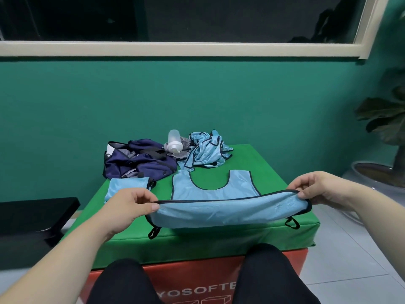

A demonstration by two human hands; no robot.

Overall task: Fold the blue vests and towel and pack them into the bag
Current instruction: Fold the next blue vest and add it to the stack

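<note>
The blue vest [219,212] lies flat in the middle of the green foam box [252,240], its scooped neckline pointing to 12 o'clock. Its near hem is lifted off the surface and stretched taut between both hands. The left hand [129,205] pinches the hem's corner at 9 o'clock, thumb on top of the black trim. The right hand [317,187] pinches the opposite corner at 3 o'clock in the same way. The hands are well apart, the full width of the vest between them. Small black loops hang from the vest's lower corners on each side.

At 10 o'clock from this vest, just beside it, sits a folded blue vest [128,186]. Behind that, at 11 o'clock, the navy bag [140,160] lies slumped and open. At 12 o'clock a crumpled heap of blue vests [207,151] sits near the far edge. Between heap and bag, a translucent bottle [173,142] leans on a grey striped towel [185,143].

The green box rests on a red box [197,273] with white lettering. A black bench [32,216] stands at 9 o'clock, a potted plant [385,119] at 3 o'clock.
</note>
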